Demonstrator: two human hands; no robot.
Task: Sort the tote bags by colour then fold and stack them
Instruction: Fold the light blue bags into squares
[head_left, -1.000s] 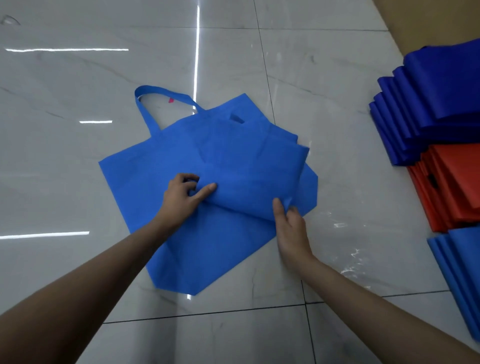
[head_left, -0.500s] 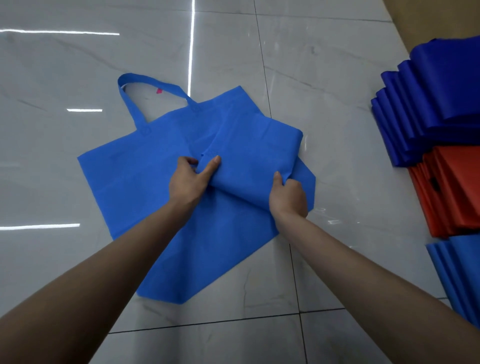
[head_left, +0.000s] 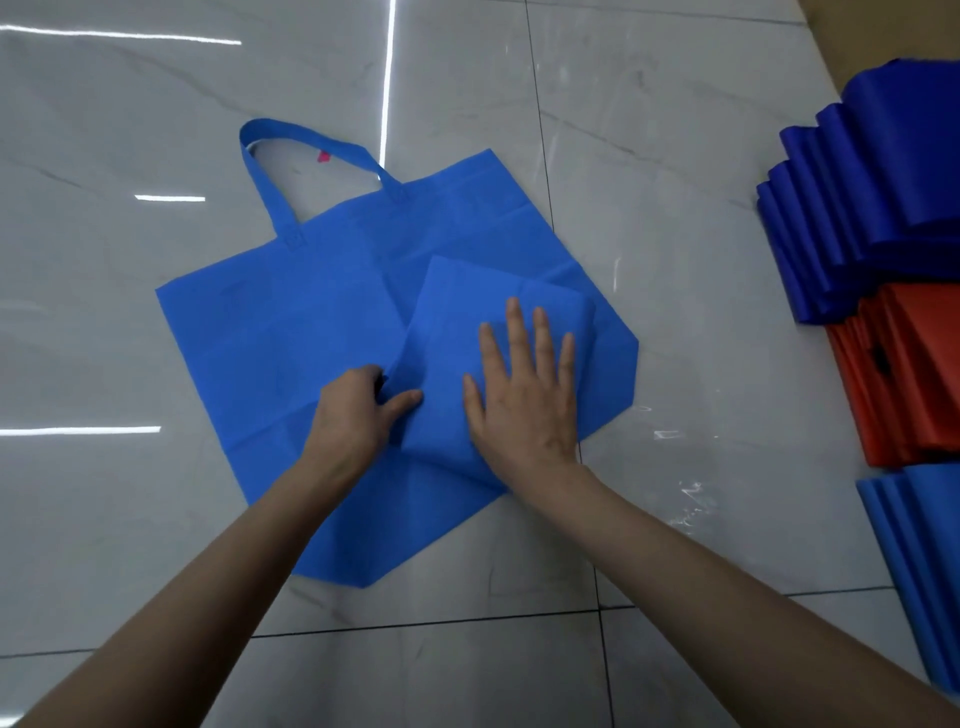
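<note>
R hand (head_left: 524, 395) pressed flat, fingers straight, on folded bag (head_left: 457, 322); L hand (head_left: 358, 410) pinched its 9 o'clock edge. Stacks (head_left: 904, 374) sat done at 3 o'clock; open bag (head_left: 291, 332) beneath awaited folding.

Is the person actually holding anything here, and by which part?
The left hand pinches the folded light-blue fabric tote bag at its left edge; the right hand only presses flat on top.

Glossy pale marble floor tiles (head_left: 675, 208), dark grout lines (head_left: 538, 130), reflected strip lights (head_left: 387, 78).
</note>
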